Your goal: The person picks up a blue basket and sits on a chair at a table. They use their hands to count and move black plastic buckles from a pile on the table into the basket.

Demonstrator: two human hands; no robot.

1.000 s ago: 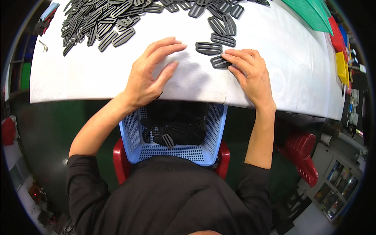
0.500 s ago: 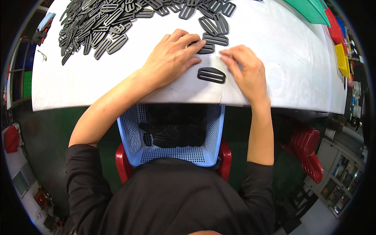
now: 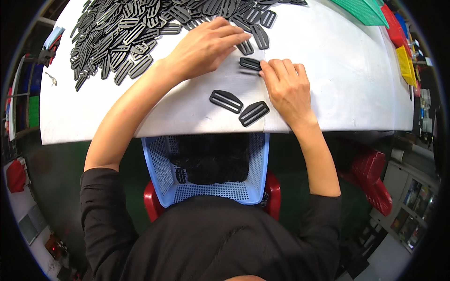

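Observation:
A black plastic slide buckle (image 3: 250, 63), tilted just above the table, is pinched between the thumb and fingers of my right hand (image 3: 287, 91). At the near edge of the pile, my left hand (image 3: 204, 48) reaches out with fingers stretched. Its fingertips are over or beside another slide buckle (image 3: 245, 47); whether they touch it I cannot tell. Two loose slide buckles, one on the left (image 3: 226, 101) and one on the right (image 3: 254, 114), lie close together between my forearms near the table's front edge.
A large heap of black slide buckles (image 3: 126, 35) covers the white table's (image 3: 347, 79) far left. Below the table edge, a blue perforated basket (image 3: 211, 193) holds more dark pieces. Green (image 3: 363, 11) and yellow (image 3: 405, 65) baskets stand at the far right. A red chair (image 3: 372, 180) is at right.
Two buckles now lie near the front edge, where one lay before. My right hand has taken hold of a buckle. My left hand has moved farther away, toward the pile.

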